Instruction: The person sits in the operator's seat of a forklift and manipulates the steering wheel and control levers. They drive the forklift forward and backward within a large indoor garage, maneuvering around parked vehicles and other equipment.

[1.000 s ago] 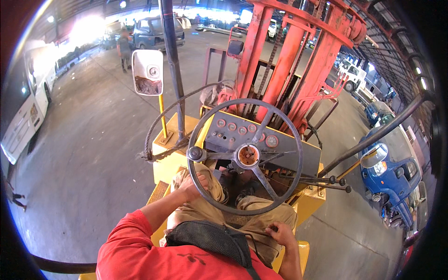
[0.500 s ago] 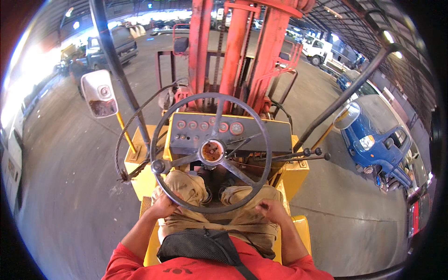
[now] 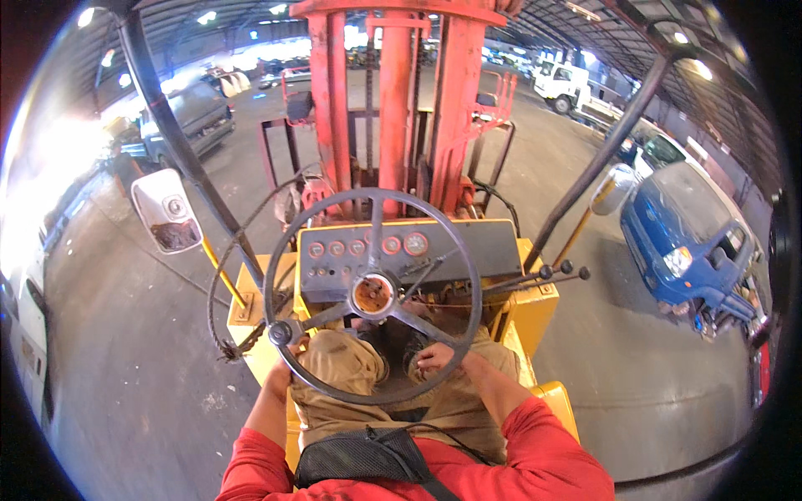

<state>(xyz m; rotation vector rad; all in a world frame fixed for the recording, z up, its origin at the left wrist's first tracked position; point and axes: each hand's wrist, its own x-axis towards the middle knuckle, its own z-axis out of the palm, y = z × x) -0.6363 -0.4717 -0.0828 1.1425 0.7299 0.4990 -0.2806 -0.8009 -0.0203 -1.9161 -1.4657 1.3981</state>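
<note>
I sit behind the black steering wheel (image 3: 378, 193), which has a round spinner knob (image 3: 281, 332) on its left rim. My left hand (image 3: 282, 373) is low beside my left thigh, just below that knob. The rim and knob hide most of its fingers, so its grip does not show. My right hand (image 3: 436, 359) is at the lower right of the wheel, over my legs, its fingers curled in with nothing visible in them. Whether it touches the rim I cannot tell. Beyond the wheel is a dark dashboard (image 3: 493, 246) with several round gauges.
Several control levers (image 3: 545, 272) with black knobs stick out at the right. A tall red mast (image 3: 397, 108) rises ahead. Mirrors (image 3: 174, 213) flank the yellow body, and a looped cable (image 3: 215, 288) hangs at the left. A blue vehicle (image 3: 681, 234) stands on the right, a white truck (image 3: 561, 86) farther off.
My right hand has moved left and inward across my lap. My left hand has slid outward from my thigh toward its left side. The whole view has shifted and tilted slightly.
</note>
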